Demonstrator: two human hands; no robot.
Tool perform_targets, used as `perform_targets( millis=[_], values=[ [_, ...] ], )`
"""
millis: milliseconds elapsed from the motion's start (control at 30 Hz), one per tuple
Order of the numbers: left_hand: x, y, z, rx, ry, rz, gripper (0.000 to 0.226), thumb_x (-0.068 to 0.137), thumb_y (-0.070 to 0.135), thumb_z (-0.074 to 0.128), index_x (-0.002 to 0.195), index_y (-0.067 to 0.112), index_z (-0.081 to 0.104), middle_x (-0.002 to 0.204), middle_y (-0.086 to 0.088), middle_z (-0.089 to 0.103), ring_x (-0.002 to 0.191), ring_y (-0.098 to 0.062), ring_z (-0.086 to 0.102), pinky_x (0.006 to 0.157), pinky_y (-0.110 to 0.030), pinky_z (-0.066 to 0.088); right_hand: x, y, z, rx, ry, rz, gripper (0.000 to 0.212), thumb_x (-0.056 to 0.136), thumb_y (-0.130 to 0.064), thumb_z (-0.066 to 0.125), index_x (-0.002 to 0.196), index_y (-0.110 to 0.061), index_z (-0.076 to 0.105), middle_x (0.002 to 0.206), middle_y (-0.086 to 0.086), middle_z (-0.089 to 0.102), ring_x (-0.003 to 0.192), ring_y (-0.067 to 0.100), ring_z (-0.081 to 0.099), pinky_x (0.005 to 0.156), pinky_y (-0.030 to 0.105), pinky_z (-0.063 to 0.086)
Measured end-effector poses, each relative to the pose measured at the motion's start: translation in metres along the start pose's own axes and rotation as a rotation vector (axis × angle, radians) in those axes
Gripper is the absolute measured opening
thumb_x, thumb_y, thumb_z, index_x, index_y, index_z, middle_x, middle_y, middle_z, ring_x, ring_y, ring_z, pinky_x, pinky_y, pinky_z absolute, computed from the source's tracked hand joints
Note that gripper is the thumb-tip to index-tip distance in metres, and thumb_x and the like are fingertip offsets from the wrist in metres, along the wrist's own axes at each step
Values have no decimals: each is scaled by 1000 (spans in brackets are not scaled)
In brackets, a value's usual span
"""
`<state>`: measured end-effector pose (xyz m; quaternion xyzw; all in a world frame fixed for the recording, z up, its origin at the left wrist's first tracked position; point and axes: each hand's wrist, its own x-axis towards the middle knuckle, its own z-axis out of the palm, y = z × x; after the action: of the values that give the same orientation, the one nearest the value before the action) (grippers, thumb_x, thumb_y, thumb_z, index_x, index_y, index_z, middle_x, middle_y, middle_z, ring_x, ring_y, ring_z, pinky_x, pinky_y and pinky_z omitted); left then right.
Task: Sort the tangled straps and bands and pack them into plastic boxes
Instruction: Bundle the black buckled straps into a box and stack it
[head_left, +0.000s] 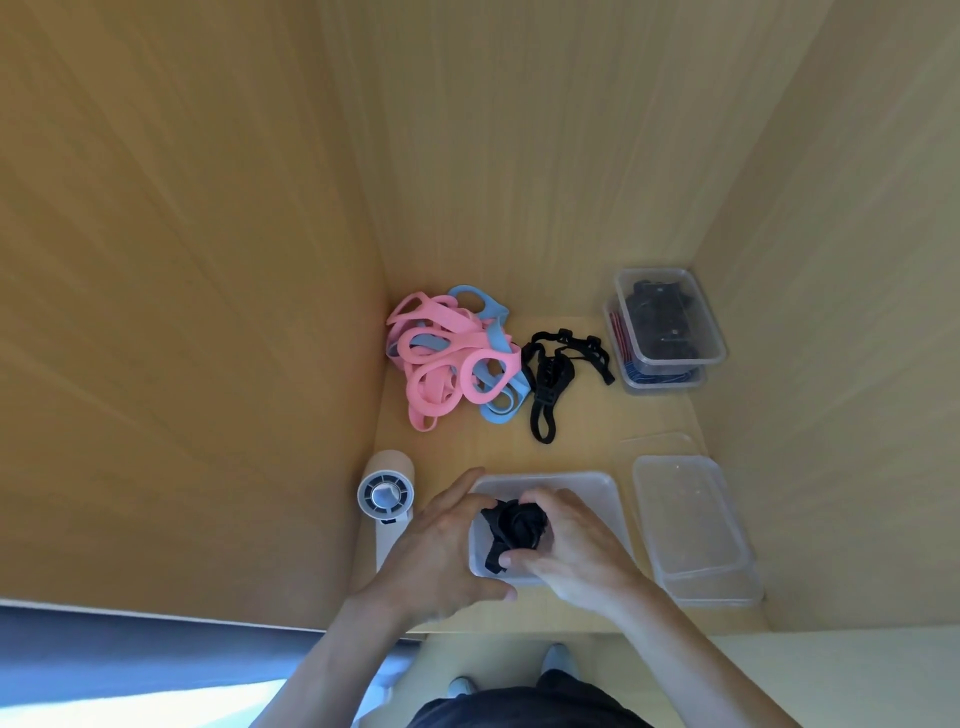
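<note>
Pressing down from above, the right hand (576, 551) has its fingers curled over the black strap bundle (514, 530) and its thumb pinched against the bundle's near edge, so it is clamped on the straps rather than spread; the bundle sits directly beneath that hand's fingertips, at the left end of the clear plastic box (582, 488), and looks to be partly inside it, though how deep it sits cannot be told; the box lies with its long axis running left to right across the bench (587, 431), close to the person; the left hand (441, 545) wraps the box's left end, fingers reaching over the far corner and thumb curled along the near wall, seemingly steadying it; whether its fingertips also touch the bundle is unclear; both hands are equally near the bundle, one on each side, so the coming move probably turns on pushing straight down and releasing; beyond the box, well apart from the hands, lie the pink and blue bands (447, 358) in a tangled heap, with a loose black strap (550, 374) just beside them to the right, nearer the right hand; stacked boxes (670, 322), already filled, stand in the far right corner; empty boxes (691, 519) wait just right of the one in use; a handheld fan (384, 493) rests to the left.
</note>
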<state>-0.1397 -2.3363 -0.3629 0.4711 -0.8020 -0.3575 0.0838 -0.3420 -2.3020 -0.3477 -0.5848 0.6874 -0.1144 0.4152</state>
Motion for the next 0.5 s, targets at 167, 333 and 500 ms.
perform_targets(
  millis=[167,333,500],
  values=[
    [1,0,-1,18,0,-8,102,51,79,74,141,49,37,155,44,-6,144,6,23,104,-18,29,-2,9,-11,71,-151,-3,62,88,-73,48,143,-46,39,137,-21,35,121,3,48,105,33,42],
    [0,2,0,-7,-9,-17,96,51,77,72,138,53,38,154,45,-10,143,5,27,101,-20,37,0,6,-8,84,-145,-23,57,93,-59,57,144,-49,35,136,-18,37,112,-1,54,104,32,45],
    [1,6,-6,-48,-37,-9,82,49,74,77,119,72,34,154,42,-2,132,15,31,93,-13,35,2,-6,4,-27,-35,18,71,72,-61,73,133,-49,38,125,-16,38,115,12,51,94,35,50]
  ],
)
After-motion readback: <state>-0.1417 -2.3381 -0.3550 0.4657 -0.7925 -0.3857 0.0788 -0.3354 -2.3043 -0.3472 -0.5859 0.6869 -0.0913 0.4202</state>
